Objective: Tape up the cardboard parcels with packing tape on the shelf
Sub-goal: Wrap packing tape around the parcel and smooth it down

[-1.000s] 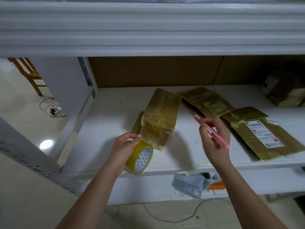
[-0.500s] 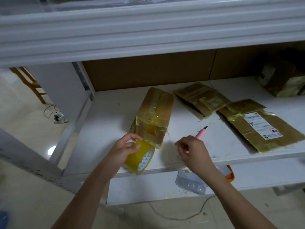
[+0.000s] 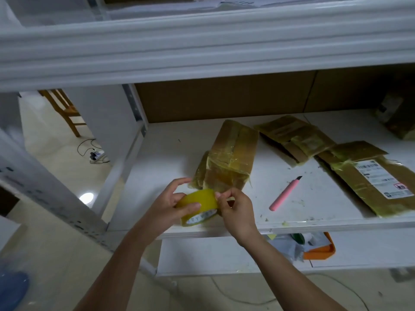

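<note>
My left hand [image 3: 170, 204] grips a yellow roll of packing tape [image 3: 200, 206] just above the front edge of the white shelf [image 3: 170, 158]. My right hand [image 3: 233, 208] pinches the roll's right side with thumb and forefinger. Directly behind the roll stands a tall cardboard parcel [image 3: 231, 156] wrapped in yellowish tape. Two flatter taped parcels lie to the right, one further back [image 3: 294, 136] and one with a white shipping label [image 3: 372, 178]. A pink utility knife [image 3: 285, 194] lies loose on the shelf, right of my right hand.
Another parcel [image 3: 397, 117] sits at the far right back. Below the shelf are an orange item [image 3: 323, 250] and crumpled plastic. The upper shelf's edge [image 3: 202, 46] hangs overhead. At left stand shelf posts, a wooden chair [image 3: 65, 108] and a cable on the floor.
My right hand has put the pink knife down on the shelf and moved left onto the tape roll. My left hand has lifted and turned the roll slightly.
</note>
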Motion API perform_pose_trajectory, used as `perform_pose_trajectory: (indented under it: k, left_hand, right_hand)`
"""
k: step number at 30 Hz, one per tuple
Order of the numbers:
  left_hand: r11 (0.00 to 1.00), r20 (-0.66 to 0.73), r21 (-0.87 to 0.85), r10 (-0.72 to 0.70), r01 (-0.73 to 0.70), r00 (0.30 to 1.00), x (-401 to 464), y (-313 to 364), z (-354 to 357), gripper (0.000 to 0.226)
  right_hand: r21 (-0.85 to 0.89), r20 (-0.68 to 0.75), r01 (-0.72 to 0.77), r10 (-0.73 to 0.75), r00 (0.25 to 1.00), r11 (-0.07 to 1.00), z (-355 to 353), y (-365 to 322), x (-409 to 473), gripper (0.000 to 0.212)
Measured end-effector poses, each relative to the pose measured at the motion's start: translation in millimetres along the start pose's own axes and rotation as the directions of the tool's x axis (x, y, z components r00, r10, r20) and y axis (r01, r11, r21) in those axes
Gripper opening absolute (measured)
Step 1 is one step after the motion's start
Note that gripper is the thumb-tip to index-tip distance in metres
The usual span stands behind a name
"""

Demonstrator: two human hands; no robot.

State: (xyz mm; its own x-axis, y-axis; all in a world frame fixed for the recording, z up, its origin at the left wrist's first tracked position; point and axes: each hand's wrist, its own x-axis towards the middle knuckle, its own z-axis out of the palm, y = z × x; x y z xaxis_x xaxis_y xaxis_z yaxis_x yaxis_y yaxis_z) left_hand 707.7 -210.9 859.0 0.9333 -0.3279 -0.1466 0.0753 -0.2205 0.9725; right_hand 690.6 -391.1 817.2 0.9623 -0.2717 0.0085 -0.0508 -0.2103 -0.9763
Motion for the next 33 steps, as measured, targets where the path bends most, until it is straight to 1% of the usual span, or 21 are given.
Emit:
perform_pose_trajectory:
  k: [3,5,6,7,8,9,10,11,13,14,17,19,21,23,24,26,28,29,31,32,33]
  left_hand:
    - [0.987,-0.004,0.16,0.029,-0.028,1.0,-3.3,-6.6,-15.8,0.039]
    - [0.984,-0.009,0.177,0.025,-0.023,1.0,-3.9,-7.0,-24.1,0.035]
    - [0.98,-0.008,0.197,0.019,-0.017,1.0,-2.5,-4.5,-28.3,0.037]
    - [0.966,-0.006,0.26,0.019,-0.017,1.0,0.4,-0.1,-32.6,0.04]
    - [0.924,-0.014,0.382,0.021,-0.014,1.0,4.9,3.6,-37.9,0.042]
    - [0.835,-0.055,0.55,0.025,0.01,0.998,9.1,6.1,-43.7,0.041]
    - [0.72,-0.115,0.692,0.039,0.052,0.993,12.1,7.4,-48.3,0.041]
    - [0.66,-0.155,0.746,0.04,0.09,0.987,14.2,5.9,-53.2,0.042]
    - [0.686,-0.139,0.72,-0.006,0.105,0.99,19.3,1.8,-56.8,0.049]
    - [0.674,-0.118,0.731,-0.03,0.107,0.993,21.8,1.7,-54.1,0.049]
    - [0.581,-0.09,0.809,-0.025,0.088,0.996,36.7,4.5,-39.4,0.04]
    - [0.566,-0.085,0.821,-0.021,0.082,0.996,46.6,5.6,-32.2,0.036]
    - [0.557,-0.071,0.827,-0.03,0.076,0.997,53.5,3.0,-28.3,0.031]
    - [0.539,-0.051,0.84,-0.045,0.068,0.998,56.9,-0.3,-26.5,0.03]
    - [0.541,-0.046,0.839,-0.047,0.064,0.998,58.0,-1.1,-26.3,0.033]
    - [0.555,-0.034,0.83,-0.061,0.062,0.998,57.7,-0.3,-27.3,0.042]
    - [0.569,-0.014,0.82,-0.091,0.063,0.996,54.8,1.7,-28.0,0.052]
    - [0.582,-0.002,0.812,-0.081,0.049,0.997,53.9,3.3,-28.3,0.057]
    - [0.643,0.021,0.765,0.003,-0.018,1.0,53.5,12.0,-26.4,0.064]
    - [0.687,0.03,0.724,0.058,-0.062,0.998,55.0,17.9,-23.8,0.067]
    - [0.733,0.048,0.672,0.104,-0.11,0.993,57.3,24.4,-19.4,0.071]
  right_hand:
    - [0.043,-0.027,-0.035,0.036,0.999,0.998,13.6,9.2,2.7,0.027]
    - [0.044,-0.01,-0.061,0.062,0.998,0.997,25.7,10.1,0.3,0.027]
    - [0.031,-0.007,-0.068,0.069,0.998,0.997,30.8,11.3,-1.0,0.028]
    - [0.001,-0.017,-0.064,0.064,0.998,0.998,34.2,11.9,-2.3,0.029]
    - [-0.047,-0.042,-0.056,0.054,0.998,0.997,35.7,12.0,-2.9,0.029]
    - [-0.104,-0.075,-0.047,0.039,0.996,0.993,35.5,11.5,-2.5,0.028]
    - [-0.164,-0.099,-0.033,0.017,0.995,0.986,34.8,11.2,-1.4,0.028]
    - [-0.227,-0.11,-0.01,-0.015,0.994,0.974,34.8,11.3,0.2,0.029]
    - [-0.322,-0.122,0.014,-0.057,0.991,0.947,35.6,14.6,2.5,0.033]
    - [-0.35,-0.131,0.006,-0.055,0.99,0.937,36.5,17.1,2.1,0.037]
    - [-0.472,-0.173,-0.003,-0.089,0.981,0.882,36.2,29.7,0.1,0.047]
    - [-0.566,-0.186,-0.028,-0.095,0.978,0.824,35.7,41.1,0.8,0.038]
    - [-0.633,-0.165,-0.018,-0.112,0.98,0.774,39.0,49.5,0.2,0.025]
    - [-0.602,-0.166,-0.001,-0.124,0.978,0.799,40.6,50.6,-0.1,0.022]
    - [-0.558,-0.174,-0.004,-0.113,0.978,0.83,39.4,48.2,-0.3,0.026]
    - [-0.472,-0.184,-0.002,-0.096,0.978,0.882,33.1,46.1,-0.7,0.036]
    - [-0.417,-0.202,0.039,-0.134,0.97,0.908,23.1,45.7,-5.4,0.036]
    - [-0.398,-0.234,0.069,-0.174,0.956,0.915,17.2,45.0,-8.5,0.034]
    - [-0.338,-0.342,0.128,-0.249,0.906,0.932,2.6,38.8,-13.5,0.031]
    - [-0.304,-0.386,0.152,-0.267,0.883,0.941,-5.4,33.8,-12.7,0.034]
    - [-0.266,-0.399,0.166,-0.265,0.878,0.95,-13.1,28.0,-9.5,0.043]
